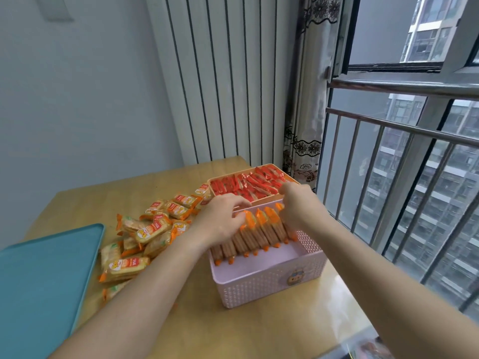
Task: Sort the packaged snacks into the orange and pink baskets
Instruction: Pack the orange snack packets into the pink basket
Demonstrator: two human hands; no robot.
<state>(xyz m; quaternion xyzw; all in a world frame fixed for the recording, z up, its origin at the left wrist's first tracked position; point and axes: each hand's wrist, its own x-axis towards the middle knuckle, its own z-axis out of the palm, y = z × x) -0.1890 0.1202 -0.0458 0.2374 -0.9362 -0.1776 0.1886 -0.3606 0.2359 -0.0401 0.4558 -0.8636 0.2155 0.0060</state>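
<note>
A pink basket [269,283] stands on the wooden table, holding a row of orange-edged cracker packets [259,231] set on edge. Behind it an orange basket [293,178] is full of red packets [248,186]. My left hand [223,218] lies on the left end of the row, fingers curled over the packets. At the far right end of that row my right hand [295,203] has its fingers bent down on the packets. A loose pile of orange cracker packets [153,229] lies on the table to the left of the baskets.
A teal tray [44,281] lies at the table's left front. The wooden table [207,330] meets a wall and a radiator [220,79] behind. A window with a metal railing [401,130] runs along the right side.
</note>
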